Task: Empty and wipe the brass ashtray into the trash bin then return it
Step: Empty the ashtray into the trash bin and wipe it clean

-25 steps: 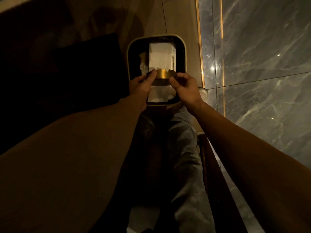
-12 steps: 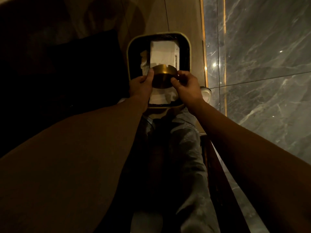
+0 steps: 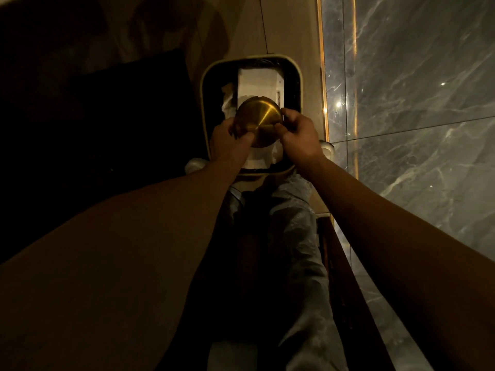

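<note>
The round brass ashtray is turned upside down, its flat brushed base facing me, right over the opening of the trash bin. My left hand grips its left edge and my right hand grips its right edge. The bin is a rounded square with a cream rim and a black liner, standing on the floor ahead of my legs. White paper and a white box lie inside it. The ashtray's inside is hidden from me.
A grey marble wall with a gold strip runs along the right. A dark piece of furniture fills the left. Pale wood floor lies beyond the bin. A dark wooden edge stands beside my right leg.
The ashtray has tipped from side-on to fully inverted, so its base now faces up. Both hands rotated with it and stayed over the bin.
</note>
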A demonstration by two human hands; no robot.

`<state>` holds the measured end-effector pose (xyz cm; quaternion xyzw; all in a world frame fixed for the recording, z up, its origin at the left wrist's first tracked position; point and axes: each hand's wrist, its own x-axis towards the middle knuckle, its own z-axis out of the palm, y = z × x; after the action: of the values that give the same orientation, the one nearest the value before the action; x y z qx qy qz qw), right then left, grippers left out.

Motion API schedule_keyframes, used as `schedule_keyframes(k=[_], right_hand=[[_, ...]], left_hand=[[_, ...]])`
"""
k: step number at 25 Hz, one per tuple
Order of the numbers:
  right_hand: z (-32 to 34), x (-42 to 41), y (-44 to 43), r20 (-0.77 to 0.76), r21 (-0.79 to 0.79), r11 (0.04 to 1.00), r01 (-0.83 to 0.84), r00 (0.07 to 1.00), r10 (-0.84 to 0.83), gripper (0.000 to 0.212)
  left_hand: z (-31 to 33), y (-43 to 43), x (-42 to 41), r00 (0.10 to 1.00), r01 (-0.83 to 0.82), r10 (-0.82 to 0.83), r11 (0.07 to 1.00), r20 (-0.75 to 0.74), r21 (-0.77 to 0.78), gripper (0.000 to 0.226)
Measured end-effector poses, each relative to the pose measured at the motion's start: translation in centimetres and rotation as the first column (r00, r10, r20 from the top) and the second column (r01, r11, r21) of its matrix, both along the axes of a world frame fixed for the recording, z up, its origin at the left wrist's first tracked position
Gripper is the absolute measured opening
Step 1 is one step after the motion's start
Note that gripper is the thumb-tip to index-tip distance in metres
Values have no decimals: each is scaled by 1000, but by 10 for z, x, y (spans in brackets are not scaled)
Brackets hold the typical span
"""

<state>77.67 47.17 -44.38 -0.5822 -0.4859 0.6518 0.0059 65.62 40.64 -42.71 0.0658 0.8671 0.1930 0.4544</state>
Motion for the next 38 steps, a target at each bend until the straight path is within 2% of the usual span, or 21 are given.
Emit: schedule_keyframes(k=[4, 7, 9, 14, 16, 19, 23, 29, 31, 33, 36, 38], right_hand=[[3, 1, 3, -36, 35, 999, 22, 999, -21, 30], [10, 3, 5, -59, 38, 998, 39, 998, -37, 28], [12, 5, 6, -73, 46, 998, 44, 996, -41, 28], [14, 9, 8, -93, 85, 996, 10, 996, -2, 32], [15, 11, 9, -74, 129, 991, -30, 996, 40, 35], [13, 14, 12, -58, 178, 979, -96, 993, 107, 36], [9, 14, 12, -16, 204, 960, -190, 980, 197, 38], [21, 21, 12, 34, 295, 918, -264, 963, 266, 41], [22, 22, 15, 69, 348, 870, -350, 935, 348, 45], [27, 18, 20, 124, 428, 783, -452, 887, 444, 50], [36, 8, 27, 207, 669, 530, -521, 815, 541, 51], [28, 7, 28, 265, 662, 385, -644, 681, 683, 54]], left_hand=[[-1, -4, 2, 979, 201, -200, 978, -30, 51, 102], [3, -1, 3, 950, 307, -302, 949, -78, 75, 119], [5, 0, 3, 930, 357, -345, 930, -128, 87, 121], [9, 5, -2, 834, 507, -469, 859, -291, 72, 106], [12, 8, -3, 816, 542, -507, 838, -277, 65, 105], [12, 8, -5, 787, 592, -561, 804, -257, 61, 116], [9, 6, -6, 796, 590, -548, 798, -257, 127, 109], [11, 12, -10, 765, 640, -609, 756, -211, 137, 116], [11, 12, -13, 767, 636, -603, 759, -219, 137, 112], [11, 13, -15, 792, 605, -573, 782, -213, 147, 108], [14, 15, -15, 813, 576, -541, 802, -217, 160, 102], [15, 14, -16, 821, 566, -530, 806, -212, 174, 99]])
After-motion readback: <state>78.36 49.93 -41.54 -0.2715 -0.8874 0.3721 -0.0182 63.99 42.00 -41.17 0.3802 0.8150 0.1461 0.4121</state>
